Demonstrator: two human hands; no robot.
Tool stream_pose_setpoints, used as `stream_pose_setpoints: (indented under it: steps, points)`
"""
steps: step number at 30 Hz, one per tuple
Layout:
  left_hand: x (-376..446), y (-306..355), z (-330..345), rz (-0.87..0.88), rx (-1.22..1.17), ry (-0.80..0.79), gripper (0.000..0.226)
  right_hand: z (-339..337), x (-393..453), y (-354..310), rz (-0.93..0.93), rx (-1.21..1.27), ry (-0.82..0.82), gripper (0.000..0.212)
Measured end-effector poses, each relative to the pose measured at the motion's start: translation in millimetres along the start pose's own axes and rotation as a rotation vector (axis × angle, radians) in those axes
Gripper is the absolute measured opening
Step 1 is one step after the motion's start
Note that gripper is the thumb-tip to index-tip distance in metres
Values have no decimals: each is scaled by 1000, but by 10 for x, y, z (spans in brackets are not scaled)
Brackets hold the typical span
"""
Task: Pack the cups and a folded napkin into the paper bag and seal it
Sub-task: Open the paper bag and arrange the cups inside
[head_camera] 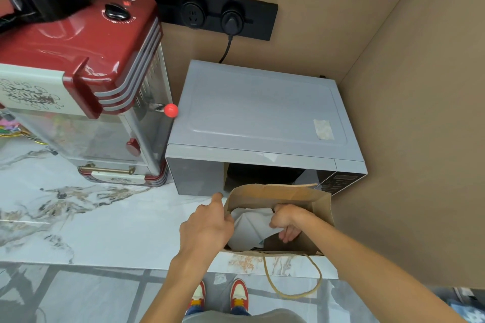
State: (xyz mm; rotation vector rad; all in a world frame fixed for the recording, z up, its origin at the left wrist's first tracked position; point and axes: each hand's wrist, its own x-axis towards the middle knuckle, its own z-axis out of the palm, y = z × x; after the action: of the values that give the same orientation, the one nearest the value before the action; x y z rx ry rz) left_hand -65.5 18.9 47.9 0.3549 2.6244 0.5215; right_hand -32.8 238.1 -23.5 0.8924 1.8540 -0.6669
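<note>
Marble desk (78, 217), corner by microwave (262, 113). Your left hand (207, 228) pinches paper bag (319, 204) rim; right hand (287, 220), nearer, inside bag, fingers curled around napkin (249, 228), directly beneath. Cups unseen.

Matt brown paper bag (319, 204) with twisted paper-cord handle (294, 288), crumpled white napkin (252, 228) inside it, smooth matt grey metal microwave (262, 113) behind the bag, glossy red plastic popcorn machine (78, 42) left of the microwave, polished veined marble counter (78, 217) beneath
</note>
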Motion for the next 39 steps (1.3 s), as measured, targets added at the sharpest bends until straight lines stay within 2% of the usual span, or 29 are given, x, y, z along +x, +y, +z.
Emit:
stream_pose_setpoints:
  steps: [3,7,9,12,19,24,30,33,36,39]
  points:
    - [19,-12,7,-10,-52,-2,53,-23,-5,-9,-14,-72,25,42]
    - [23,-31,17,-5,-86,10,53,-16,-77,-13,-57,-127,64,13]
    - [22,-36,19,-3,-103,2,51,3,-115,-3,-85,-145,89,7]
    - [19,-36,18,9,-117,2,50,24,-168,11,-147,-185,120,6]
    - [-7,-18,-5,34,-124,30,49,22,-380,-84,-410,-165,229,37]
    - [15,-15,-32,51,-129,19,49,-80,-722,-127,-559,-95,273,42]
    - [65,-50,-76,53,-134,-41,48,-273,-1152,-51,-610,-143,270,40]
    - [84,-56,-120,41,-89,-115,63,-456,-1414,-8,-621,-180,261,37]
    - [87,-20,-231,48,-101,-168,81,-651,-1690,59,-653,-98,209,25]
    - [71,38,-414,105,-132,-139,76,-829,-1955,108,-715,-12,174,25]
